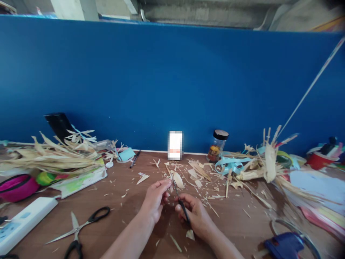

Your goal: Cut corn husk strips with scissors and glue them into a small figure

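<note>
My right hand (194, 213) is closed round the black handle of a pair of small scissors (184, 211), whose narrow blades point up and away. Close by on the left, my left hand (158, 198) has thumb and fingertips pinched together beside the blades. Whatever is in that pinch is too small to make out. Just beyond the blade tips is a pale piece of dried husk (178, 179). Husk scraps and thin shreds (199, 169) are scattered on the brown table (129, 219) around both hands.
Larger scissors (77, 228) lie spread at the left, near a white power strip (27, 223). Dried husks (61, 158) are heaped behind them. A lidded glass jar (216, 145) stands by the blue partition (172, 79). A blue glue gun (285, 244) lies front right, with blue ribbon (230, 164) farther back.
</note>
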`<control>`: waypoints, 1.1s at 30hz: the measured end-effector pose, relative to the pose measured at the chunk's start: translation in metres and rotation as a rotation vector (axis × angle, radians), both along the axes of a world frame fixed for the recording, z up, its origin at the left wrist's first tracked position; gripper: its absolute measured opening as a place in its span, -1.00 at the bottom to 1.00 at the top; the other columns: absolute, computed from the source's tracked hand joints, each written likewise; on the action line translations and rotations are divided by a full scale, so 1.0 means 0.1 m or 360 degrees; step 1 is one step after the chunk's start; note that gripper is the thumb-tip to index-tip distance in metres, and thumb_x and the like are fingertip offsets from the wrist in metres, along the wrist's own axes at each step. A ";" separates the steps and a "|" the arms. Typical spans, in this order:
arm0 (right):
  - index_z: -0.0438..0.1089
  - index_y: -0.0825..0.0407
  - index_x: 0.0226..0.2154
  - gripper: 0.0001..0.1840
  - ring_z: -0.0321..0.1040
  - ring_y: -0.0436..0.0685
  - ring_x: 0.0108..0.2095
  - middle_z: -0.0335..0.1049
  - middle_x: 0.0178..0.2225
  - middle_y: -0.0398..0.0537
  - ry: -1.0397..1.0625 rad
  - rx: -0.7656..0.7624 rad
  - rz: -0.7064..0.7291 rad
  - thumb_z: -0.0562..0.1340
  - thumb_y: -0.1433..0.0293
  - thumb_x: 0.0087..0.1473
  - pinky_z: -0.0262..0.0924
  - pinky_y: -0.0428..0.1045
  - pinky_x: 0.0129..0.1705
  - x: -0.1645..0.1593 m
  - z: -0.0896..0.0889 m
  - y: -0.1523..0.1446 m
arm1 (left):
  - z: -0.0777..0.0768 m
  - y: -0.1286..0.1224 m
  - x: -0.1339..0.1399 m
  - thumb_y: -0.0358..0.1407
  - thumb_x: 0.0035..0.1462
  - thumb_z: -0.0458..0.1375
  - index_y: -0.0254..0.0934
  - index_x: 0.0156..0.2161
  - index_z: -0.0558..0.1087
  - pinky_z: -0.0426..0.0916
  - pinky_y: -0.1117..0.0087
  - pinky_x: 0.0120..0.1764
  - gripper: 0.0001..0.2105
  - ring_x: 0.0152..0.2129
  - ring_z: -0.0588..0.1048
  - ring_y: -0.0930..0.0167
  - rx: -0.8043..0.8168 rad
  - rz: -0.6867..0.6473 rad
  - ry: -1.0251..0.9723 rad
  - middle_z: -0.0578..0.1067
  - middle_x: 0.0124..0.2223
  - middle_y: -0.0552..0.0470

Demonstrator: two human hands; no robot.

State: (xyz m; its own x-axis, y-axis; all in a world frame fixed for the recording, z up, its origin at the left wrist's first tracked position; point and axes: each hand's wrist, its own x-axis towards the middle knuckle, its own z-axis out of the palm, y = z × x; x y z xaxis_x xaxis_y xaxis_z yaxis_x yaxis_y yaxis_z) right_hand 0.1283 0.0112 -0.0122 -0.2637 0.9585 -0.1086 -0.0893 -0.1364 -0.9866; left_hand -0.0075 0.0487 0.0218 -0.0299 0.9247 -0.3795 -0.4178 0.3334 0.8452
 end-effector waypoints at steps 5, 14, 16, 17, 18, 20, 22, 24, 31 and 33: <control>0.29 0.08 -0.31 -0.61 0.02 -0.13 -0.69 0.17 -0.69 -0.29 -0.0020 0.0006 -0.0017 0.27 0.15 -0.13 -0.07 -0.21 -0.67 -0.01 0.01 0.00 | 0.01 -0.01 0.01 -0.30 -0.23 0.28 -0.38 -0.36 0.46 0.04 0.66 -0.71 -0.75 -0.76 0.17 0.70 -0.0036 0.0024 -0.0028 0.32 -0.58 0.16; 0.30 0.08 -0.31 -0.63 0.01 -0.13 -0.69 0.16 -0.68 -0.30 -0.0041 0.0020 -0.0015 0.26 0.17 -0.12 -0.05 -0.20 -0.66 -0.01 -0.02 0.00 | 0.03 -0.03 0.02 -0.29 -0.23 0.28 -0.38 -0.41 0.46 0.00 0.66 -0.73 -0.78 -0.77 0.14 0.71 -0.0044 0.0048 -0.0020 0.35 -0.54 0.14; 0.30 0.08 -0.31 -0.63 0.00 -0.13 -0.70 0.15 -0.68 -0.30 -0.0046 0.0023 -0.0016 0.26 0.17 -0.12 -0.05 -0.20 -0.66 -0.01 -0.03 0.01 | 0.04 -0.03 0.02 -0.30 -0.23 0.28 -0.38 -0.42 0.45 0.00 0.67 -0.73 -0.79 -0.77 0.14 0.71 -0.0044 0.0045 -0.0033 0.35 -0.55 0.14; 0.30 0.08 -0.31 -0.62 0.01 -0.13 -0.70 0.15 -0.68 -0.30 -0.0053 0.0021 -0.0018 0.26 0.16 -0.13 -0.04 -0.20 -0.66 -0.01 -0.03 0.01 | 0.04 -0.03 0.02 -0.30 -0.23 0.28 -0.38 -0.42 0.45 0.00 0.67 -0.73 -0.79 -0.77 0.14 0.71 -0.0048 0.0049 -0.0037 0.34 -0.57 0.15; 0.30 0.08 -0.31 -0.62 0.02 -0.13 -0.69 0.15 -0.68 -0.30 -0.0062 0.0018 -0.0020 0.27 0.16 -0.13 -0.04 -0.20 -0.66 -0.01 -0.04 0.01 | 0.03 -0.03 0.02 -0.31 -0.23 0.28 -0.37 -0.42 0.45 0.00 0.67 -0.73 -0.79 -0.77 0.14 0.71 -0.0054 0.0053 -0.0040 0.32 -0.58 0.16; 0.30 0.09 -0.32 -0.62 0.03 -0.13 -0.68 0.15 -0.68 -0.29 -0.0075 0.0016 -0.0023 0.27 0.16 -0.14 -0.03 -0.20 -0.65 0.00 -0.04 0.01 | 0.03 -0.03 0.03 -0.31 -0.22 0.27 -0.37 -0.41 0.45 0.00 0.67 -0.72 -0.80 -0.77 0.15 0.70 -0.0063 0.0054 -0.0044 0.30 -0.60 0.18; 0.30 0.08 -0.32 -0.62 0.03 -0.13 -0.68 0.15 -0.69 -0.29 -0.0077 0.0017 -0.0014 0.27 0.16 -0.13 -0.04 -0.21 -0.66 0.00 -0.04 0.01 | 0.03 -0.02 0.03 -0.31 -0.22 0.27 -0.37 -0.41 0.44 0.01 0.67 -0.72 -0.80 -0.77 0.15 0.70 -0.0057 0.0047 -0.0046 0.30 -0.60 0.18; 0.30 0.08 -0.32 -0.63 0.01 -0.13 -0.70 0.15 -0.70 -0.30 -0.0064 0.0025 -0.0009 0.26 0.16 -0.12 -0.05 -0.21 -0.68 0.00 -0.03 0.01 | 0.02 -0.02 0.04 -0.31 -0.21 0.27 -0.37 -0.40 0.44 0.01 0.67 -0.72 -0.80 -0.77 0.15 0.70 -0.0053 0.0039 -0.0044 0.29 -0.61 0.18; 0.30 0.09 -0.34 -0.58 0.01 -0.13 -0.71 0.14 -0.71 -0.31 -0.0085 0.0008 -0.0033 0.28 0.13 -0.18 -0.05 -0.20 -0.68 -0.02 0.03 -0.01 | 0.01 -0.02 0.02 -0.33 -0.20 0.26 -0.34 -0.29 0.44 0.02 0.66 -0.71 -0.73 -0.77 0.16 0.69 -0.0043 0.0037 -0.0044 0.31 -0.60 0.18; 0.30 0.09 -0.35 -0.59 0.02 -0.13 -0.70 0.15 -0.71 -0.31 -0.0071 -0.0010 -0.0039 0.29 0.14 -0.19 -0.05 -0.20 -0.67 -0.02 0.04 -0.01 | 0.01 -0.01 0.01 -0.33 -0.20 0.26 -0.35 -0.28 0.45 0.02 0.66 -0.71 -0.72 -0.76 0.17 0.69 -0.0040 0.0039 -0.0037 0.32 -0.60 0.17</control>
